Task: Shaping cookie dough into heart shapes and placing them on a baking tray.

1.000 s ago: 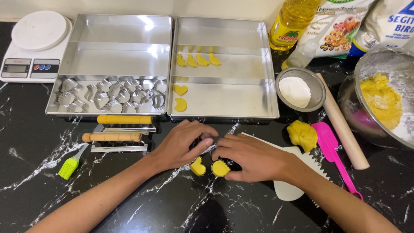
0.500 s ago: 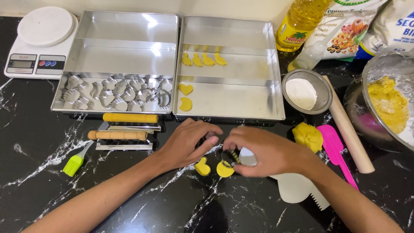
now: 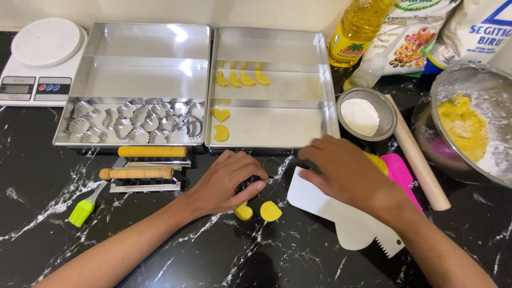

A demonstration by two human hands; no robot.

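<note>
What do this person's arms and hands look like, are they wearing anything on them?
Both arms are bare as far up as the picture shows: no sleeves in view. The left hand and the right hand wear no gloves, and no rings, watch or bracelet are visible on the sides shown.

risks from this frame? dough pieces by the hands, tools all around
1. The left hand rests right beside two cut dough pieces on the dark counter; a small shift could squash them.
2. The right hand hovers over the white scraper, close to the flour bowl and rolling pin; a careless reach might knock the bowl or roll the pin.
</note>
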